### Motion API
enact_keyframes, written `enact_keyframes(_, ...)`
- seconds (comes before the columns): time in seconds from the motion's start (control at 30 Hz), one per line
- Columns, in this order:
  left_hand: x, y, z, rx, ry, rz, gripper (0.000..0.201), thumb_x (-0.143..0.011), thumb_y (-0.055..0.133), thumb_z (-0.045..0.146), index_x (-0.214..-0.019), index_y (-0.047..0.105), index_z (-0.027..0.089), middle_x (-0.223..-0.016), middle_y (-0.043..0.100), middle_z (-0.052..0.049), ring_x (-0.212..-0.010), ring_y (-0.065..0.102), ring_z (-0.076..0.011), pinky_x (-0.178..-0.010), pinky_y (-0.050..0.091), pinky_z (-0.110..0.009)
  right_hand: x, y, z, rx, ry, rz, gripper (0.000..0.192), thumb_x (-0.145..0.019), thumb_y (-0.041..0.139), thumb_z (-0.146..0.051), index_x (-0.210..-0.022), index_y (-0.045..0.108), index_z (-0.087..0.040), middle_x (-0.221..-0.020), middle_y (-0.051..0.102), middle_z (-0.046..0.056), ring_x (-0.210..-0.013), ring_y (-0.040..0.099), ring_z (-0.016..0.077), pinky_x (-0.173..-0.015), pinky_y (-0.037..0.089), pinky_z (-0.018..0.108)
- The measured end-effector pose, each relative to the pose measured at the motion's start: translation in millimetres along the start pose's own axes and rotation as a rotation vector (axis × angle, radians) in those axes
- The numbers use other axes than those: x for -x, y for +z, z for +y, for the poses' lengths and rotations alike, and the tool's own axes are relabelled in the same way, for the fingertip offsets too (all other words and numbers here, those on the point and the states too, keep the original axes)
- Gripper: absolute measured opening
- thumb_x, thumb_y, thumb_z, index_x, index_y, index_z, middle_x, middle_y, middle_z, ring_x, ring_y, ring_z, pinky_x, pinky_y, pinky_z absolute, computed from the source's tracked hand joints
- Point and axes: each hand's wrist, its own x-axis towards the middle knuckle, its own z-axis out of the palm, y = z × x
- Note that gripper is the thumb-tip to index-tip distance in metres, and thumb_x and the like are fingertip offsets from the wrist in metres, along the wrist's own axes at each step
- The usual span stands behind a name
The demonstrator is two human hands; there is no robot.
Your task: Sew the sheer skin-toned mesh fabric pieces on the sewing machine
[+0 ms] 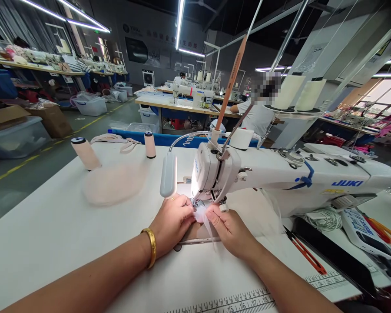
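Note:
Both hands are at the needle area of a white sewing machine. My left hand, a gold bangle at its wrist, lies left of the presser foot with its fingers closed on the edge of a sheer pale fabric. On the right, my right hand pinches the same fabric between thumb and forefinger, and a thin strip hangs from it toward the table edge. Part of the fabric under the foot is hidden by the fingers. A lit lamp stands just above my left hand.
Two peach thread cones and a blurred pale fabric piece are on the table's left. Right of the machine bed lie orange snips, a black tray and coiled white cord. A person sits behind.

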Motion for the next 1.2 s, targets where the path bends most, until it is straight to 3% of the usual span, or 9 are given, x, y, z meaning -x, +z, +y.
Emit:
enact_keyframes(0.2,14,-7.6,8,-0.054,0.204,0.004,0.031,-0.100,0.048,0.011,-0.081,0.071,0.022,-0.094,0.073,-0.003,-0.089,0.057,-0.0216,-0.083,0.038,-0.039,12,-8,-3,0.233,-0.305,-0.240,0.039,-0.111,0.039,-0.049,-0.087,0.053,-0.022,-0.085,0.064,0.000,-0.082,0.055,0.0190,-0.081,0.040,0.033)
enact_keyframes(0.27,19,-11.8,13,-0.039,0.223,-0.010,0.030,-0.101,0.049,0.012,-0.083,0.070,0.021,-0.092,0.074,0.000,-0.087,0.058,-0.0202,-0.084,0.036,-0.040,16,-9,-6,0.313,-0.338,-0.247,0.036,-0.109,0.046,-0.051,-0.089,0.053,-0.022,-0.088,0.064,0.000,-0.085,0.055,0.0196,-0.083,0.039,0.034)
enact_keyframes(0.67,17,-15.6,16,-0.055,0.213,-0.022,0.028,-0.103,0.048,0.013,-0.086,0.069,0.022,-0.093,0.077,0.003,-0.084,0.059,-0.0193,-0.083,0.032,-0.039,17,-7,-3,0.381,-0.355,-0.204,0.035,-0.107,0.054,-0.046,-0.083,0.051,-0.020,-0.083,0.063,-0.002,-0.082,0.055,0.0179,-0.078,0.036,0.033)
enact_keyframes(0.9,12,-14.6,6,-0.102,0.200,-0.047,0.028,-0.104,0.046,0.015,-0.090,0.070,0.022,-0.097,0.077,0.002,-0.089,0.059,-0.0211,-0.085,0.032,-0.041,12,-4,2,0.443,-0.309,-0.200,0.021,-0.105,0.060,-0.039,-0.096,0.061,-0.021,-0.093,0.069,0.001,-0.087,0.059,0.0204,-0.079,0.041,0.034)
enact_keyframes(1.2,12,-13.8,4,-0.076,0.194,-0.066,0.029,-0.103,0.047,0.013,-0.087,0.069,0.021,-0.102,0.078,0.004,-0.093,0.060,-0.0206,-0.086,0.032,-0.041,12,-2,4,0.524,-0.325,-0.144,0.021,-0.108,0.054,-0.040,-0.104,0.067,-0.024,-0.095,0.072,0.005,-0.091,0.063,0.0238,-0.082,0.046,0.037)
